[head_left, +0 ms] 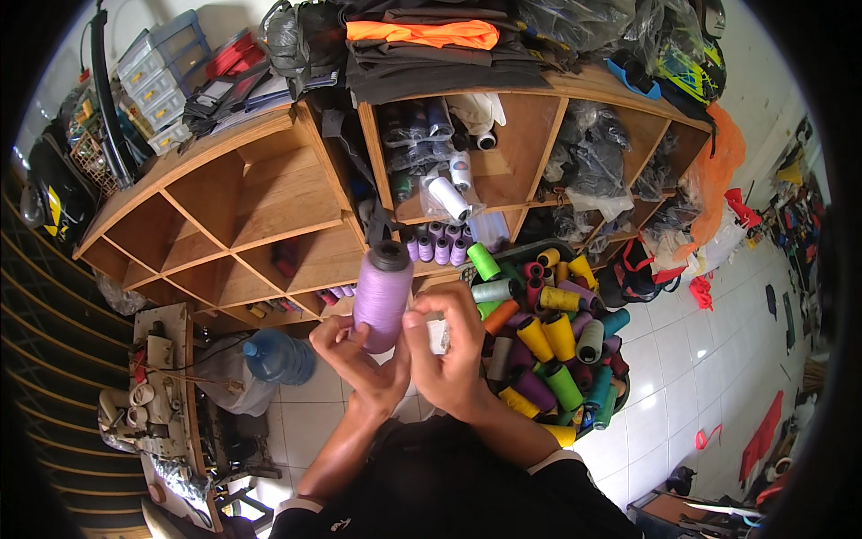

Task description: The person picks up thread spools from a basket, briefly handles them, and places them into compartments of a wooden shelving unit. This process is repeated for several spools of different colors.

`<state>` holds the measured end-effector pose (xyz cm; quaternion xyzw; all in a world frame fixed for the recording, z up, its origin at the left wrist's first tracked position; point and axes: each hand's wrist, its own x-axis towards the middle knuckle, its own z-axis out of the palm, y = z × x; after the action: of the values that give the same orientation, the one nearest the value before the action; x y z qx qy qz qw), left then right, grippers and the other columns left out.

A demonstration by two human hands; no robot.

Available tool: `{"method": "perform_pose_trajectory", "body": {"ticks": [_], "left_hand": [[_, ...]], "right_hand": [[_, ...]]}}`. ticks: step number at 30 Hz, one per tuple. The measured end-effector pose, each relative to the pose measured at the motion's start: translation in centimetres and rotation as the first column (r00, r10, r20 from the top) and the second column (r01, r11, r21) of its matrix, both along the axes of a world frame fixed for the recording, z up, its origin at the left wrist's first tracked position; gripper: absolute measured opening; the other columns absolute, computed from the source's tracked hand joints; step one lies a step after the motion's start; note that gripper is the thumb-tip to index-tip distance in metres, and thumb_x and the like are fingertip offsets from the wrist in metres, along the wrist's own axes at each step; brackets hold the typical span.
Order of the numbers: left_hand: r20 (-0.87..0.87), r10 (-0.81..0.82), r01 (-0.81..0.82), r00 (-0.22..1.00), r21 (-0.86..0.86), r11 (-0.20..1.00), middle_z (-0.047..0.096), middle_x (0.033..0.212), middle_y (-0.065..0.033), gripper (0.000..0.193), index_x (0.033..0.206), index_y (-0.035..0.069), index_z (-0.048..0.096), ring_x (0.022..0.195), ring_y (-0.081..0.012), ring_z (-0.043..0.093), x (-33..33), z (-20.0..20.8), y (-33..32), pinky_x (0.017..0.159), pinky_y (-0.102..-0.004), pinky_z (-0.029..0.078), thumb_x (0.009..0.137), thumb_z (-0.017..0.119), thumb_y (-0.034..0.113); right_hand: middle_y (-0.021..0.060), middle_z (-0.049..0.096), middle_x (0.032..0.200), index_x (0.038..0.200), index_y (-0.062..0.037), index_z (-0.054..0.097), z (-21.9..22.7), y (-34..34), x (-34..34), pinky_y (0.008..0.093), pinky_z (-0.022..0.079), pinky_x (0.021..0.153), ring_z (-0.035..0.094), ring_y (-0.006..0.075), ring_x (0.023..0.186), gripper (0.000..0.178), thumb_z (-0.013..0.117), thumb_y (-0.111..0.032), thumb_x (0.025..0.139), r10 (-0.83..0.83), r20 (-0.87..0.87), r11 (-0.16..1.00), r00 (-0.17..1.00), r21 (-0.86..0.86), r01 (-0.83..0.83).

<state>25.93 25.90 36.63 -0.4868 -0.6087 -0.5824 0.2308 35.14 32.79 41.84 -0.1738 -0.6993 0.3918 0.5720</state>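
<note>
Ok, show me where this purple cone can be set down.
Bare room shows in the large shelf compartment under the shelf top, upper left of the purple cone, and on the tiled floor between the spool pile and the red strip. Crowded: that pile, and the shelf top, loaded with folded cloth and bags.

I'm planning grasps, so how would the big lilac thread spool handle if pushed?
Upright, the lilac thread spool would probably tip, being tall and narrow. On its side, its round body would likely roll. Its smooth-looking winding may feel slippery.
</note>
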Motion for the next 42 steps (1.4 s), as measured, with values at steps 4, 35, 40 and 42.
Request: {"method": "perform_pose_trajectory", "body": {"ticks": [4,35,40,42], "left_hand": [[0.496,-0.282,0.27,0.821,0.098,0.958,0.04,0.12,-0.013,0.053,0.118,0.004,0.04,0.115,-0.0197,0.044,-0.6,1.0,0.7,0.095,-0.0335,0.041,0.078,0.074,0.002],[0.478,-0.14,0.239,0.867,-0.154,0.959,0.063,0.088,-0.0099,0.015,0.092,-0.001,0.066,0.08,-0.0192,0.06,-15.8,2.2,-8.3,0.072,-0.0293,0.047,0.079,0.073,-0.001],[0.69,-0.185,0.245,0.699,0.011,0.969,0.052,0.08,-0.0066,0.018,0.082,-0.001,0.057,0.074,-0.0136,0.05,-18.6,0.2,-10.0,0.069,-0.0276,0.043,0.096,0.057,0.009],[0.744,-0.14,0.218,0.654,-0.007,0.976,0.047,0.076,-0.0082,0.029,0.08,-0.001,0.054,0.069,-0.0129,0.044,-20.4,-2.1,-10.7,0.065,-0.0288,0.04,0.102,0.046,0.017]], "right_hand": [[0.0097,0.056,0.098,0.1,0.0001,0.055,-3.2,1.8,-0.2,0.0301,0.048,0.079,0.057,0.019,0.086,0.016,0.06,0.003,0.085,0.174,-0.057,0.946,0.983,-0.266,-0.183],[0.0087,0.053,0.125,0.132,-0.0016,0.042,-6.3,-5.7,-13.1,0.0356,0.045,0.096,0.053,0.0188,0.116,0.049,0.066,-0.005,0.089,0.546,-0.108,0.629,0.831,-0.603,-0.491],[0.0088,0.053,0.125,0.137,0.0001,0.04,-7.6,-7.9,-15.4,0.0338,0.041,0.1,0.051,0.017,0.115,0.052,0.062,-0.002,0.09,0.497,-0.141,0.618,0.856,-0.635,-0.463],[0.0085,0.052,0.128,0.138,0.0002,0.039,-9.9,-8.4,-16.0,0.0342,0.039,0.102,0.05,0.0168,0.117,0.053,0.061,-0.003,0.09,0.464,-0.145,0.594,0.874,-0.681,-0.428]]}}
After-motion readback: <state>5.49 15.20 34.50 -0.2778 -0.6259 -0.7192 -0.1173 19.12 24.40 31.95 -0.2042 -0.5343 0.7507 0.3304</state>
